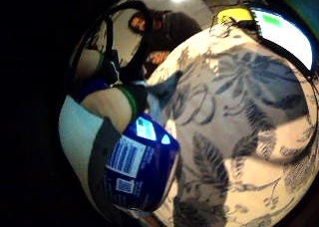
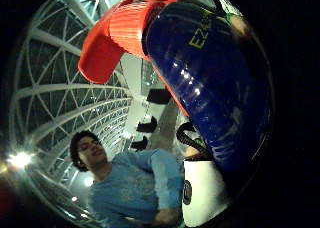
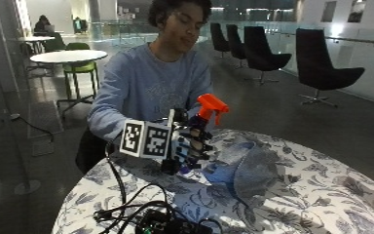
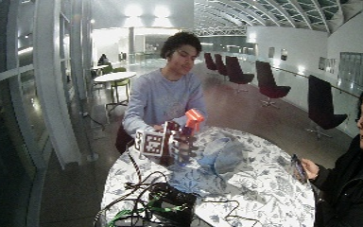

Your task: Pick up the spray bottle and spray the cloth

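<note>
The person's gloved right hand is raised in front of the chest, forearm reaching forward, fingers curled round the spray bottle, held upright.

A dark blue spray bottle with an orange-red trigger head is seen, with yellow lettering and a white-printed label on its body. The cloth is coloured light blue and grey. The surface is covered in white with a grey-blue leaf pattern.
</note>
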A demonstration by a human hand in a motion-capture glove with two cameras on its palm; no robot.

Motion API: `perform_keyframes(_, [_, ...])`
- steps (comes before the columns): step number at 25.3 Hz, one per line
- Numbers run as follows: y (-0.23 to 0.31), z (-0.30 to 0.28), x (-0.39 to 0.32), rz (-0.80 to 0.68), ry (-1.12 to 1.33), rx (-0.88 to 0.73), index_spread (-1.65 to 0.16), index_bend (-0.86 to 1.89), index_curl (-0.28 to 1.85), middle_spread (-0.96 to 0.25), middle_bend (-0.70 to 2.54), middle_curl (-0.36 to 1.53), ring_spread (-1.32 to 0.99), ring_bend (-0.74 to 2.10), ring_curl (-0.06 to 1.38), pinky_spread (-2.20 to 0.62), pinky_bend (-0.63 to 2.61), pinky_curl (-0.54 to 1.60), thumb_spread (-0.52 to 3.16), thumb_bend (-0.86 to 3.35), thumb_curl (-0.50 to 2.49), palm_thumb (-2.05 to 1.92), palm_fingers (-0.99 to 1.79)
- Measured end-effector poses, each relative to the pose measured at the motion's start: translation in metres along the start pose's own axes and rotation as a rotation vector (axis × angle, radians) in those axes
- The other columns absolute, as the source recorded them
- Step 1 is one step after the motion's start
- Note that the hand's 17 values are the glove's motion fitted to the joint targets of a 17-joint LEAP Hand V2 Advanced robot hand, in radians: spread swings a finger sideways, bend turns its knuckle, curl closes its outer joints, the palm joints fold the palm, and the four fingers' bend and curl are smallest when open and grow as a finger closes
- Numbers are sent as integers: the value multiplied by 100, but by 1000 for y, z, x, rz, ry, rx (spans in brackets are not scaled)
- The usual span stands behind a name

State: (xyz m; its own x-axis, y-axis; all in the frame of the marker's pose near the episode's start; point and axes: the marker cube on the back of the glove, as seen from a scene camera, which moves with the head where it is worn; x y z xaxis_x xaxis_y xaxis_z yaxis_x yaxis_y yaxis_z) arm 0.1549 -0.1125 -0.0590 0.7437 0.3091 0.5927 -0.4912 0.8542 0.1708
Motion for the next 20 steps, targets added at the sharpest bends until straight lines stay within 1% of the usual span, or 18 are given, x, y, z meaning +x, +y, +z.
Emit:
perform_keyframes(4, [15,21,-19,67,-14,-263,-27,11,23,-6,25,42,-2,60,41,28,35,36,77,7,55,93,96])
perform_keyframes(7, [24,30,-28,116,-51,-377,-26,10,23,-5,23,42,-1,61,41,27,36,37,75,4,57,92,98])
perform_keyframes(12, [33,36,-38,202,-106,-460,-23,9,23,-5,22,43,0,62,42,26,37,37,74,1,60,92,100])
perform_keyframes(20, [39,43,-43,317,-134,-505,-21,9,23,-4,21,44,1,61,42,26,37,37,73,-2,64,92,100])
